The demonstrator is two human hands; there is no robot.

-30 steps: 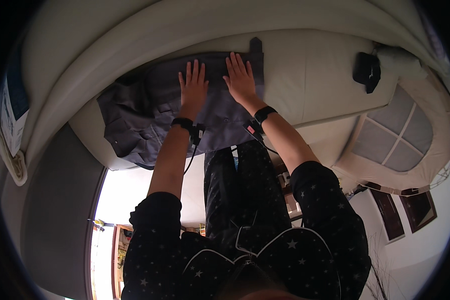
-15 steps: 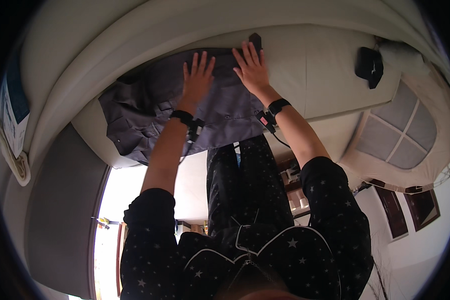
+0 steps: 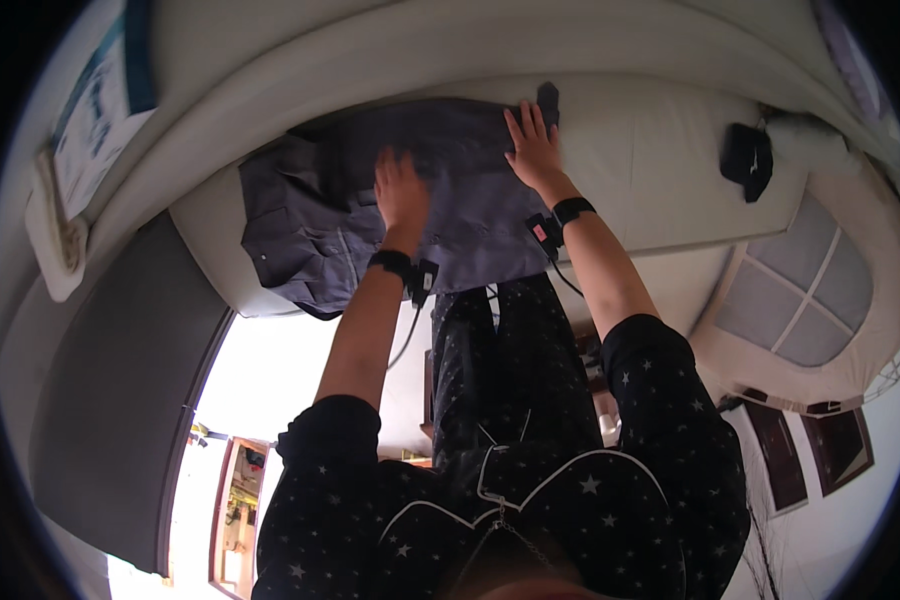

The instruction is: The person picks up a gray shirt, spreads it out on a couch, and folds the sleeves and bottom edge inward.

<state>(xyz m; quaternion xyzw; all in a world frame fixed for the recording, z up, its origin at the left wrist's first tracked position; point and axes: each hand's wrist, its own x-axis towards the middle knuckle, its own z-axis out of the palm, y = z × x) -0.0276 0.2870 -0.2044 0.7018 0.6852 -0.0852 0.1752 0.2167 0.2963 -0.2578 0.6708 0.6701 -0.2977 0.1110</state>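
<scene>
A dark grey-purple garment [image 3: 460,215] with buttons and what look like pockets lies spread over a pale sofa-like seat [image 3: 650,170]. Its left part is creased and bunched, while the right part is smoother. My left hand [image 3: 402,195] is over the middle of the cloth, fingers stretched out, slightly smeared by motion. With fingers spread, my right hand [image 3: 536,150] rests flat at the garment's far right edge, beside a narrow dark strip that sticks out beyond it. Neither hand grips anything. Each wrist wears a black strap with a small cabled device.
A black cap [image 3: 746,162] lies at the right end of the seat, near a beige tent-like cover with mesh panels [image 3: 780,270]. The padded backrest [image 3: 450,50] curves along the far side. At far left hangs a white-and-blue printed item [image 3: 105,120].
My left hand has slid left and a little nearer over the cloth, away from my right hand. The right hand keeps its place at the garment's edge. The whole view has shifted slightly.
</scene>
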